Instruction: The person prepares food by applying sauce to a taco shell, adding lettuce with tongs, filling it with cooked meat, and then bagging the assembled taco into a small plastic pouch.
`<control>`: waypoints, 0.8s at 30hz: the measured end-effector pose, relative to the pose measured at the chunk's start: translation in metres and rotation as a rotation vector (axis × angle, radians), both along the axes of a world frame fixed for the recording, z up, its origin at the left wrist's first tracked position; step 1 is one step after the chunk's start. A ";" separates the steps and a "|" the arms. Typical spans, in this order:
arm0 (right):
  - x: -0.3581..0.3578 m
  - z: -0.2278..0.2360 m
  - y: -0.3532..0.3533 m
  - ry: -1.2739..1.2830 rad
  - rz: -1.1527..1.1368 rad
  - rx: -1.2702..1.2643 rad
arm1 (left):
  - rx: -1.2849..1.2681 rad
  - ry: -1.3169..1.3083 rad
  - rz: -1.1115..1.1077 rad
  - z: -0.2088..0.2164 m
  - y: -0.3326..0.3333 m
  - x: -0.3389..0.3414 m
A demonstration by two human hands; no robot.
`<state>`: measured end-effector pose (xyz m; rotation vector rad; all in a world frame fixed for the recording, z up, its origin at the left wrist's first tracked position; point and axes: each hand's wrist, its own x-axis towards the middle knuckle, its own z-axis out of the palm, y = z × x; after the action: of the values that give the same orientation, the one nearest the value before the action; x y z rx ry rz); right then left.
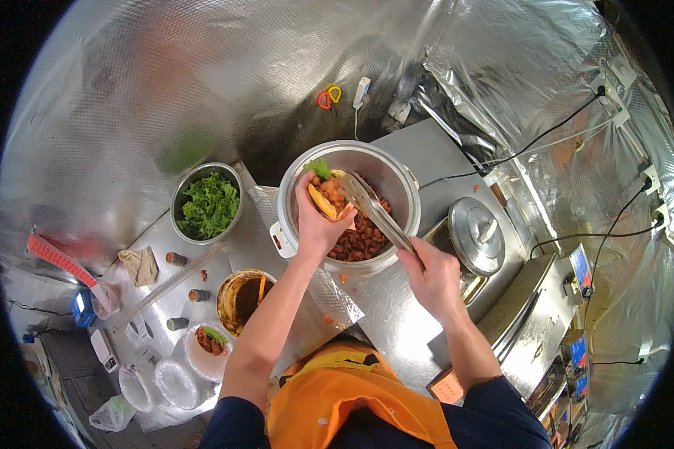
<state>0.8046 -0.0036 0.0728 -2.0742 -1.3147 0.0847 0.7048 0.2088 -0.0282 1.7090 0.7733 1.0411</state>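
My left hand (317,224) is closed around a split bun (322,202) with a lettuce leaf (317,168) poking out of its far end and chunks of reddish-brown meat in the opening. It holds the bun over a large round white pot (412,176), partly filled with the same diced meat (356,245). From the right, my right hand (433,277) grips metal tongs (388,223), whose tips are at the meat in the bun. Whether the tips still pinch a piece is hard to make out.
Left of the pot stand a metal bowl of lettuce (211,206) and a sauce-smeared bowl (240,303). A plastic-lined bowl of meat and greens (210,343) is nearer me, beside small jars (198,295). A lidded metal container (477,236) stands right; cords (562,127) cross the foil wall.
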 end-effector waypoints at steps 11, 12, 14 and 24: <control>0.008 0.014 0.030 -0.254 0.150 -0.159 | 0.257 -0.065 -0.041 -0.016 0.011 -0.011; 0.005 0.016 0.030 -0.253 0.133 -0.116 | 0.194 -0.091 -0.039 -0.020 0.012 -0.011; -0.004 0.024 0.024 -0.240 0.104 -0.045 | 0.199 -0.120 -0.032 -0.018 0.010 -0.017; 0.013 0.033 0.052 -0.180 0.076 0.026 | 0.317 -0.137 0.068 0.002 0.035 -0.085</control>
<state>0.8173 0.0484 0.1055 -2.0484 -1.4940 -0.0874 0.6195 0.2441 -0.0264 1.8615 0.6051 1.3710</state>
